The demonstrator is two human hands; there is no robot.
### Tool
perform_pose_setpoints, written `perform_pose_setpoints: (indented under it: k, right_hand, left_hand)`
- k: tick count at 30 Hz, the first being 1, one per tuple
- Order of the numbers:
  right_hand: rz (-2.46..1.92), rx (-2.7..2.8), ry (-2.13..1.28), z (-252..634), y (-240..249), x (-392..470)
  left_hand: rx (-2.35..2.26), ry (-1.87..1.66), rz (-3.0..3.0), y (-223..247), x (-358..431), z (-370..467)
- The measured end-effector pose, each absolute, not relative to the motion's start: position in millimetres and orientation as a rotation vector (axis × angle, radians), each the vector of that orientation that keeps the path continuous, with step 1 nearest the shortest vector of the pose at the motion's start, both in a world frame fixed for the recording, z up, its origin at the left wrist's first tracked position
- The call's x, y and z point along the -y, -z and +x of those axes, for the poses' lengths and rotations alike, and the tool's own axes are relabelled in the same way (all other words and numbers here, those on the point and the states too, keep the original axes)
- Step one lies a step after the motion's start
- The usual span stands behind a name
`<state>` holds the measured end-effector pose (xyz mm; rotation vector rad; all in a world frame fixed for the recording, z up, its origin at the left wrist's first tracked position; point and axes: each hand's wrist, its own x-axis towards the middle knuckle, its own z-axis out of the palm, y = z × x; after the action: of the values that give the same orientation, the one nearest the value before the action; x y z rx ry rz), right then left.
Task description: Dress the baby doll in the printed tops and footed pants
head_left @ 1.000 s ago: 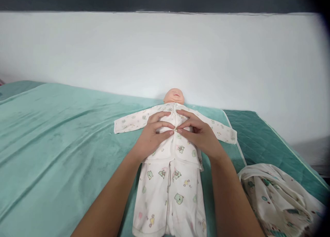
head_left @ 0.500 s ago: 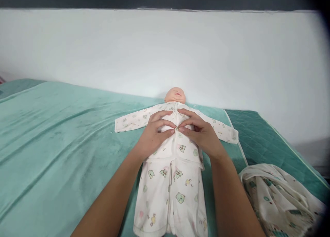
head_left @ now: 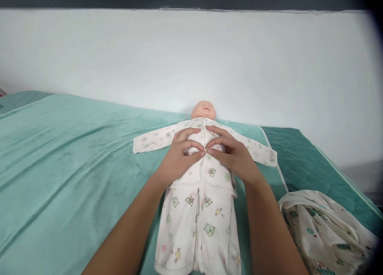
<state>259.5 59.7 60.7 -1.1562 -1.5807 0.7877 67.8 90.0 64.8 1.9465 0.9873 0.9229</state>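
A baby doll [head_left: 203,110] lies on its back, its head toward the wall. It wears a white baby shirt [head_left: 191,178] printed with small bears, sleeves spread to both sides, and matching trousers [head_left: 179,227]. My left hand [head_left: 182,153] pinches the shirt's front edge at mid-chest between thumb and forefinger. Opposite it, my right hand [head_left: 230,149] pinches the other front edge, the fingertips of both hands almost meeting. Any fastener between them is hidden by the fingers. The other fingers rest on the shirt.
A light green blanket [head_left: 74,159] covers the bed under the doll. On the right is a darker green quilted cover [head_left: 302,159], with a crumpled white printed cloth [head_left: 323,231] at the near right. A white wall [head_left: 179,55] stands behind.
Both hands stay at the same place on the shirt front. Only the thumbs and forefingers have shifted very slightly; the doll lies as before.
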Motion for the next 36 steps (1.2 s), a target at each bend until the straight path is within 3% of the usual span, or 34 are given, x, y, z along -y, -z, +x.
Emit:
perform_pose_setpoints:
  k: [36]
  right_hand:
    - [-1.528, 1.411, -0.716, 231, -85, -53]
  left_hand:
    - [-0.849, -1.054, 1.813, -57, -96, 60]
